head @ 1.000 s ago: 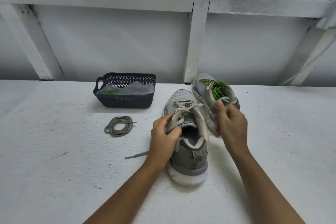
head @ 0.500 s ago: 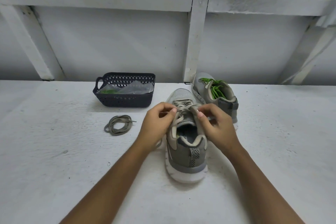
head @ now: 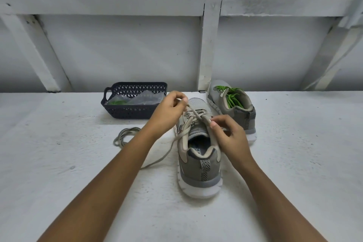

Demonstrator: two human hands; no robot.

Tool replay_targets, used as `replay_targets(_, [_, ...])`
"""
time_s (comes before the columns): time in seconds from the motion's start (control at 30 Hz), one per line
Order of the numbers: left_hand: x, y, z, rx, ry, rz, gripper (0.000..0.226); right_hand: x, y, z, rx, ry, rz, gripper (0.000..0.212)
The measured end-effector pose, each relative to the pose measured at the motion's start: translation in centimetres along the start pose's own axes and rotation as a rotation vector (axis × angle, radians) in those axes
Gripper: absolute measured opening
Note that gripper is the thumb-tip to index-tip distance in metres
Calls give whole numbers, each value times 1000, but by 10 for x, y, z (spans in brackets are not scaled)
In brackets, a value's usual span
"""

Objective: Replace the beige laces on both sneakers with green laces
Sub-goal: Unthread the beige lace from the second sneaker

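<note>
A grey sneaker (head: 200, 173) with a beige lace (head: 193, 113) stands heel toward me in the middle of the white surface. My left hand (head: 167, 113) pinches one strand of that lace and holds it up and to the left above the toe. My right hand (head: 229, 133) grips the sneaker's right collar edge by the eyelets. The lace's loose end (head: 157, 161) trails down the left side onto the surface. A second grey sneaker (head: 233, 108) with green laces (head: 231, 97) stands behind, to the right.
A dark perforated basket (head: 135, 112) at the back left holds a clear bag with a green lace inside. A coiled beige lace (head: 125, 135) lies in front of it. A white wall with beams rises right behind the surface.
My left hand has moved up and left, drawing a strand of beige lace out of the near sneaker. My right hand has shifted from the lace to the sneaker's right edge.
</note>
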State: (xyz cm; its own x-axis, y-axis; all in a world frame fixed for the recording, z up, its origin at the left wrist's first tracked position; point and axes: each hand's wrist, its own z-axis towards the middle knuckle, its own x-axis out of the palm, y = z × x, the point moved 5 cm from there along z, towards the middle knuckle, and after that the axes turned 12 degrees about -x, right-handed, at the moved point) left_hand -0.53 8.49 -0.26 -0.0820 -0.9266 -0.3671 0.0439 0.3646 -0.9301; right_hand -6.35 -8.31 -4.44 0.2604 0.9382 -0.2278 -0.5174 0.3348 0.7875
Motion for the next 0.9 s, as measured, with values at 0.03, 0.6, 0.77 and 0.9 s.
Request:
replay_targets(0.03, [-4, 3, -3, -21, 8, -17, 11, 2, -2, -1, 46, -23, 51, 13])
replay_targets(0.6, [-37, 17, -3, -107, 24, 83, 23, 10, -2, -4, 127, -45, 184, 11])
replay_targets(0.77, [-21, 15, -18, 52, 233, 122, 8, 10, -3, -2, 122, -49, 175, 11])
replay_targets(0.9, [-7, 23, -22, 86, 93, 215, 15, 9, 0, -2, 106, -46, 172, 11])
